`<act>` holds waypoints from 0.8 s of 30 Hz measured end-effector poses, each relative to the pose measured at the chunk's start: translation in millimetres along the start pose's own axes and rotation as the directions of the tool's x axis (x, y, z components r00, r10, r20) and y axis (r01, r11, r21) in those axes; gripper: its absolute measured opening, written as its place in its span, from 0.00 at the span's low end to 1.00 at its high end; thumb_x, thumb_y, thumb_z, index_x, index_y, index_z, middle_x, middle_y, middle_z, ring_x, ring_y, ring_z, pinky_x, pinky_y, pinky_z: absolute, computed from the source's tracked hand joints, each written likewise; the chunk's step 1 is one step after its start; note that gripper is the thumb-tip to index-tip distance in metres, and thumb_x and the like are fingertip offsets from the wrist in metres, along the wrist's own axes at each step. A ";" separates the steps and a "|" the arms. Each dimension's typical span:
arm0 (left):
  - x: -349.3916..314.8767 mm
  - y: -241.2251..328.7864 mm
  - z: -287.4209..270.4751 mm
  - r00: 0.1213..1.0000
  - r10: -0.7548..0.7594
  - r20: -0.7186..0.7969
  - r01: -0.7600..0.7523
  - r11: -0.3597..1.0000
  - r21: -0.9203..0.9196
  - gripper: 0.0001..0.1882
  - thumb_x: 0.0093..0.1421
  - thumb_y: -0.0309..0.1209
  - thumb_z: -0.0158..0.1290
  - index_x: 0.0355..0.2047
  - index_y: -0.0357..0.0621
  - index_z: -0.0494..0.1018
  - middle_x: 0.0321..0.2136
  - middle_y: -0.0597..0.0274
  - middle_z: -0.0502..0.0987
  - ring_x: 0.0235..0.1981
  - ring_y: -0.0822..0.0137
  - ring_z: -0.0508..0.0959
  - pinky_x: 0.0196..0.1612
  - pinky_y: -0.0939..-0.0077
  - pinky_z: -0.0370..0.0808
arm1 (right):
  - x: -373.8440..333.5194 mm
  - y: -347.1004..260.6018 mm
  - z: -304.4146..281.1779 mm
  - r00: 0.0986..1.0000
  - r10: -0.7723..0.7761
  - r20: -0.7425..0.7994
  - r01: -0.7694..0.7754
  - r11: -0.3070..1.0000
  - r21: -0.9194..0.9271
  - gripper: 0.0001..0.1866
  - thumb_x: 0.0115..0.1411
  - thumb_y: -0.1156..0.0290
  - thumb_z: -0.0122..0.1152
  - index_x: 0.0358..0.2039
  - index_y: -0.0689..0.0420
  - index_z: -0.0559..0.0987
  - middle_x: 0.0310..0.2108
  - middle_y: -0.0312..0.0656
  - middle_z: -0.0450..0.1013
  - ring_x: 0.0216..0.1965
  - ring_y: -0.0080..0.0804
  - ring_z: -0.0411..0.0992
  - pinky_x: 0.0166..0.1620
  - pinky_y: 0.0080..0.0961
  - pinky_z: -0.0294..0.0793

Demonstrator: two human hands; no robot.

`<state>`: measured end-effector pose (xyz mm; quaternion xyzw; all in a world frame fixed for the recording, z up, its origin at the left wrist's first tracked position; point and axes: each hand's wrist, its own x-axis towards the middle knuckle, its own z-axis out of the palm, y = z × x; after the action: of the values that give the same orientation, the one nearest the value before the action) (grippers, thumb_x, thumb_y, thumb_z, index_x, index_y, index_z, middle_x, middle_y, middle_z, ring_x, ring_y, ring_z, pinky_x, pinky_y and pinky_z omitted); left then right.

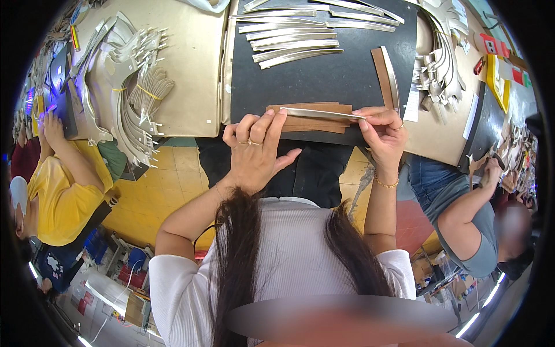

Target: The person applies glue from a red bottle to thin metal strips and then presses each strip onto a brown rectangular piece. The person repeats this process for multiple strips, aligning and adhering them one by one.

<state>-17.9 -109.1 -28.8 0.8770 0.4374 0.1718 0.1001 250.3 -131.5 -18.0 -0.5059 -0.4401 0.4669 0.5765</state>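
Note:
A thin silvery strip [321, 114] lies over a small stack of brown strips [314, 127] at the near edge of the black work mat [306, 84]. My right hand [384, 136] pinches the strip's right end between thumb and fingers. At the other end, the fingertips of my left hand [254, 147] rest on it, fingers extended and thumb held apart. Past my right hand, a brown strip [382, 75] and a curved silvery strip [391, 75] stand side by side on the mat.
Rows of silvery strips [295, 43] lie across the mat's far part. Bundled pale straps [130, 115] spread over the left table, with more straps [442, 63] on the right. A yellow tray [497, 78] sits far right. People work at left [69, 191] and right [468, 225].

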 end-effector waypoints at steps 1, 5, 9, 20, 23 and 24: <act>-0.1 0.1 0.0 1.000 0.002 0.000 -0.002 1.000 0.001 0.55 0.38 0.52 0.74 0.65 0.50 0.61 0.56 0.65 0.63 0.57 0.60 0.57 0.57 0.57 0.50 | -0.1 0.0 0.0 1.000 -0.004 0.003 0.004 1.000 -0.004 0.08 0.58 0.87 0.64 0.34 0.62 0.76 0.39 0.51 0.79 0.44 0.35 0.79 0.47 0.29 0.80; -0.2 -0.2 -0.4 1.000 0.006 0.009 -0.006 1.000 0.012 0.55 0.39 0.53 0.73 0.65 0.51 0.61 0.56 0.65 0.62 0.57 0.60 0.57 0.57 0.57 0.50 | -0.1 0.0 0.7 1.000 -0.006 -0.007 0.006 1.000 -0.004 0.08 0.58 0.88 0.64 0.34 0.62 0.76 0.39 0.51 0.80 0.44 0.35 0.79 0.49 0.30 0.79; -0.4 1.2 -1.2 1.000 0.007 0.023 -0.008 0.999 0.035 0.55 0.40 0.54 0.73 0.66 0.52 0.61 0.56 0.66 0.60 0.57 0.60 0.57 0.57 0.56 0.50 | 0.1 -0.6 0.7 1.000 -0.014 0.005 0.014 0.999 -0.039 0.07 0.60 0.86 0.62 0.35 0.62 0.75 0.41 0.53 0.78 0.42 0.35 0.78 0.49 0.32 0.79; -1.7 2.3 -0.8 0.998 0.012 0.063 -0.019 0.993 0.113 0.52 0.42 0.53 0.72 0.66 0.57 0.63 0.57 0.66 0.58 0.57 0.61 0.56 0.57 0.55 0.50 | 1.1 -6.2 3.6 0.999 0.036 -0.006 -0.036 0.999 -0.004 0.07 0.59 0.87 0.63 0.34 0.63 0.75 0.40 0.52 0.79 0.43 0.33 0.79 0.49 0.29 0.79; -2.1 3.8 -0.8 0.998 0.007 0.063 -0.016 0.990 0.138 0.51 0.43 0.52 0.72 0.66 0.57 0.64 0.57 0.66 0.58 0.57 0.60 0.57 0.56 0.56 0.51 | 2.2 -7.2 4.9 0.998 0.067 -0.021 -0.067 0.998 -0.012 0.06 0.60 0.86 0.62 0.34 0.64 0.75 0.40 0.51 0.79 0.42 0.32 0.79 0.49 0.28 0.79; -2.1 4.1 -0.8 0.998 0.007 0.064 -0.017 0.989 0.144 0.50 0.43 0.52 0.72 0.66 0.57 0.64 0.57 0.66 0.58 0.56 0.60 0.57 0.56 0.56 0.52 | 2.6 -7.4 5.2 0.996 0.086 -0.036 -0.086 0.996 -0.016 0.06 0.60 0.86 0.62 0.34 0.64 0.75 0.40 0.51 0.79 0.42 0.32 0.79 0.48 0.27 0.79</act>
<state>-16.4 -113.2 -27.1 0.8896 0.4400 0.1125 0.0492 246.3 -128.4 -10.0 -0.5376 -0.4118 0.4784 0.5591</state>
